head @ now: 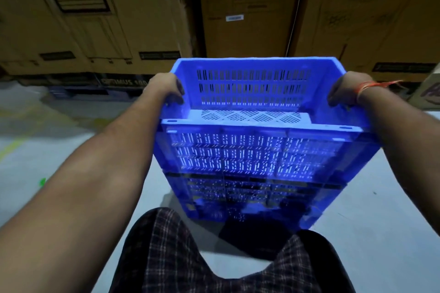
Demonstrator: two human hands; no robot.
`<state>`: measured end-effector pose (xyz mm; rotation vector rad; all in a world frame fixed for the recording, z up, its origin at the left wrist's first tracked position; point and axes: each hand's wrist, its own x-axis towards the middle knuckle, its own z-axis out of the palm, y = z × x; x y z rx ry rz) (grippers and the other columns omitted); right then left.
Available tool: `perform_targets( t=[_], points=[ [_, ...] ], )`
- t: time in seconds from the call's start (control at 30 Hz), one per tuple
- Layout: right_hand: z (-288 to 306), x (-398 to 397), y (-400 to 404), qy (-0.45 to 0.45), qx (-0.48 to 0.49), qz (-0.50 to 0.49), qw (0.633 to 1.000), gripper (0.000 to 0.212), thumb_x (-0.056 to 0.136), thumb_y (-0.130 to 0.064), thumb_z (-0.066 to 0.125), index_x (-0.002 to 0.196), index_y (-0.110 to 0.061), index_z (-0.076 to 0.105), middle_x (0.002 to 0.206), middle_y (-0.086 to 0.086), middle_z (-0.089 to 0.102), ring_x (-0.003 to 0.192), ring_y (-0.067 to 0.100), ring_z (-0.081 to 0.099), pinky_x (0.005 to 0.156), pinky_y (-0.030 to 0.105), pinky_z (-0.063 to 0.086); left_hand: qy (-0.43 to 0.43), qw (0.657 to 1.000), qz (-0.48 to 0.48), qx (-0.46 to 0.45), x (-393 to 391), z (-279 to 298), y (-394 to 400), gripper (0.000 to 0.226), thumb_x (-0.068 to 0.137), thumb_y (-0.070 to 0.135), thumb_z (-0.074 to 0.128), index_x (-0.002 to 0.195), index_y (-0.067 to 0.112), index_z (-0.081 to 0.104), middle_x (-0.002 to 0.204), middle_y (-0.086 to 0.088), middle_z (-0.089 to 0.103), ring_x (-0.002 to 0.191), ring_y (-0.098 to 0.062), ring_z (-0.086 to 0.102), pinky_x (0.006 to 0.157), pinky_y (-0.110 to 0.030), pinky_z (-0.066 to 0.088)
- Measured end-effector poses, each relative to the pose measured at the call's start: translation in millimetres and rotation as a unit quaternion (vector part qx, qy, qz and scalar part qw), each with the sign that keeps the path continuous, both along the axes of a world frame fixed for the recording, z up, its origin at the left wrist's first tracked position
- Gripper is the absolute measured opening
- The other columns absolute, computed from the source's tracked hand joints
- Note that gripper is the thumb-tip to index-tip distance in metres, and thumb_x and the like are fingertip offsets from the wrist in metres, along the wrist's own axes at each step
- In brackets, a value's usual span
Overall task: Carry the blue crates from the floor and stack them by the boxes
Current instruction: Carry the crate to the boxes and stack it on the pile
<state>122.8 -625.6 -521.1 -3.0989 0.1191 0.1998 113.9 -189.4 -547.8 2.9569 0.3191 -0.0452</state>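
While both arms reach forward, the left hand (166, 88) grips the left rim of the upper blue crate (252, 112), fingers curled over the edge and down into the inside wall; the right hand (345, 90) grips the right rim the same way, fingers folded over the lip. An orange thread band (371, 85) circles the right wrist. This crate is rigid moulded plastic, rectangular, open at the top, its walls pierced by 3 rows of narrow vertical slots and its floor by a fan-like pattern of short slits. It sits over a lower blue crate (238, 197) of the same slotted make, which stands on the floor (71, 145); whether the 2 are fully seated on each other or just apart, I cannot tell, because motion blur smears the joint between them. Both crates stand in front of the person's legs, near the row of cardboard boxes (250, 7). Those boxes are large, brown, flat-faced corrugated cartons with dark printed panels and a small white label (234, 18) on the middle one; their print is too blurred to read. Beneath them a dark pallet (78, 89) shows at the left. Smooth, pale grey, the floor carries faint yellow painted lines and a small green speck (42, 182). Checked fabric trousers (166, 257), dark with thin light lines, fill the bottom edge.
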Motion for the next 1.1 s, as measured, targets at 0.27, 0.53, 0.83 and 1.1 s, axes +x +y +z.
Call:
perform_targets(
  t=[0.27, 0.53, 0.83, 1.1],
  points=[
    [-8, 21, -13, -0.017, 0.029, 0.01, 0.999, 0.013, 0.071, -0.021, 0.078, 0.083, -0.016, 0.078, 0.068, 0.003, 0.072, 0.076, 0.022, 0.07, 0.072, 0.028, 0.056, 0.012, 0.999, 0.025, -0.019, -8, -2, -2, 0.024, 0.065, 0.031, 0.088, 0.083, 0.026, 0.073, 0.069, 0.005, 0.067, 0.06, -0.011, 0.061, 0.055, -0.024, 0.039],
    [-14, 27, -17, -0.004, 0.062, -0.001, 0.998, 0.014, 0.067, -0.018, 0.083, 0.08, -0.021, 0.078, 0.074, 0.001, 0.071, 0.073, 0.02, 0.068, 0.068, 0.025, 0.05, 0.027, 0.999, 0.025, -0.013, 2, -3, 0, 0.025, 0.066, 0.033, 0.089, 0.084, 0.029, 0.072, 0.071, 0.008, 0.065, 0.065, -0.012, 0.061, 0.064, -0.024, 0.041],
    [-21, 33, -26, -0.007, 0.076, 0.014, 0.997, 0.014, 0.069, -0.018, 0.082, 0.078, -0.024, 0.075, 0.072, 0.003, 0.072, 0.062, 0.016, 0.064, 0.065, 0.024, 0.048, 0.034, 0.999, 0.001, -0.016, 11, -6, 8, 0.023, 0.071, 0.033, 0.086, 0.089, 0.024, 0.075, 0.064, 0.005, 0.065, 0.062, -0.014, 0.062, 0.062, -0.026, 0.04],
    [-24, 38, -29, -0.007, 0.049, 0.0, 0.999, 0.023, 0.072, -0.027, 0.082, 0.093, -0.021, 0.077, 0.074, 0.005, 0.063, 0.085, 0.031, 0.067, 0.068, 0.027, 0.039, 0.016, 1.0, 0.007, -0.011, 12, -15, 12, 0.027, 0.07, 0.049, 0.081, 0.092, 0.035, 0.072, 0.098, -0.013, 0.069, 0.101, -0.031, 0.064, 0.084, -0.035, 0.051]
  ],
)
